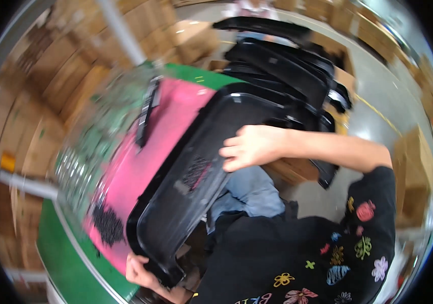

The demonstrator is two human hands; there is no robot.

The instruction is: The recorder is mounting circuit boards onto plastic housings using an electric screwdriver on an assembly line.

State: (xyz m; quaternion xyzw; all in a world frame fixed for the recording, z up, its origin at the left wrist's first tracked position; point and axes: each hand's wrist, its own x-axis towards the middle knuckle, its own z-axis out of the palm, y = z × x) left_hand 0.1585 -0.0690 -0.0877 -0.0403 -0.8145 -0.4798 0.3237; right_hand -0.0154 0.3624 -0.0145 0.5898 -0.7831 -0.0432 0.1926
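Note:
A long black molded plastic panel (176,202), shaped like a shallow tray with rounded corners, lies slanted across the pink mat (176,101) in front of me. My left hand (141,272) is closed around its near-left corner. My right hand (254,147) grips its near long edge, with the fingers curled over the side. A dark, textured patch (195,172) shows inside the panel; I cannot make out whether it is a grille or loose pieces. Beside the panel's left end sits a pile of small thin black pieces (107,225). A narrow black strip (148,111) lies farther back on the mat.
Clear plastic bags (90,137) are heaped along the left of the green table (64,253). Similar black panels (282,61) are stacked at the far right. Cardboard boxes (49,91) stand behind the table, and another box (414,172) at the right. Another person (254,9) is at the back.

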